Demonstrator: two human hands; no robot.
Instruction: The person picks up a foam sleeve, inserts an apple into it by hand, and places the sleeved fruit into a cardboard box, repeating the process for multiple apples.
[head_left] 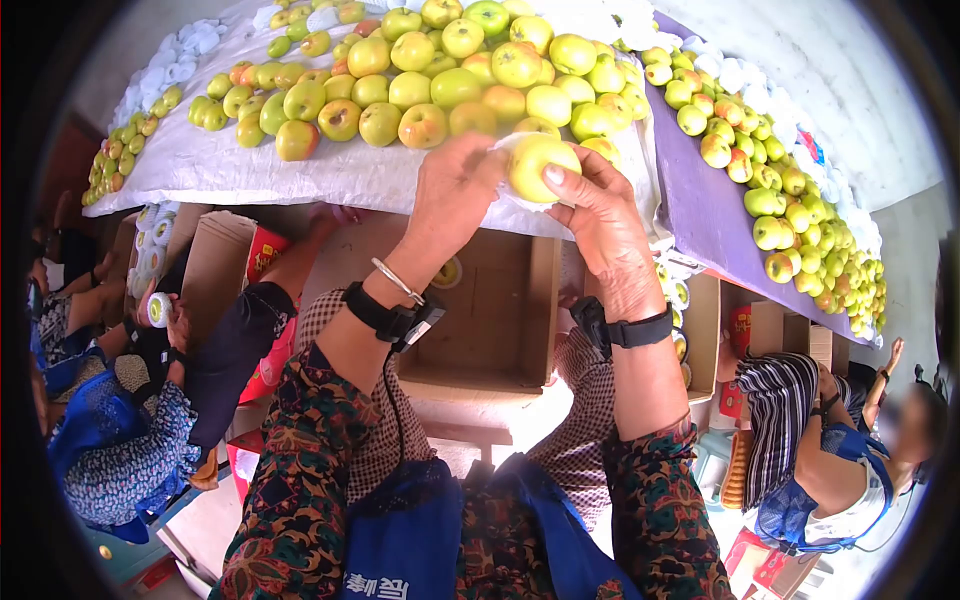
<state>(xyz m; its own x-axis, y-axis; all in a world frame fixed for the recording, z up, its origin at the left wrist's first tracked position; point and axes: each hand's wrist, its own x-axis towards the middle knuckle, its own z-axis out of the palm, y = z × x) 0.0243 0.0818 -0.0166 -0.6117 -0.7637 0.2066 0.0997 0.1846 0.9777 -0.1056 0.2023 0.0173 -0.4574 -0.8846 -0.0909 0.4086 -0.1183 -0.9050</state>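
Note:
A yellow-green apple (541,167) is held up between my two hands, at the front edge of the covered table (330,180). My right hand (602,205) grips the apple from the right, with the thumb across its front. My left hand (455,190) has its fingers bent at the apple's left side, closed on a thin white wrap (505,200) that lies partly behind and under the apple. Many yellow-green and reddish apples (422,125) lie on the table just beyond both hands.
Below the table edge stands an open cardboard box (480,320) with one wrapped apple (447,273) inside. More apples (765,203) lie on a purple cloth (690,200) at the right. Other people sit at the left (130,450) and right (840,470), near more boxes (218,260).

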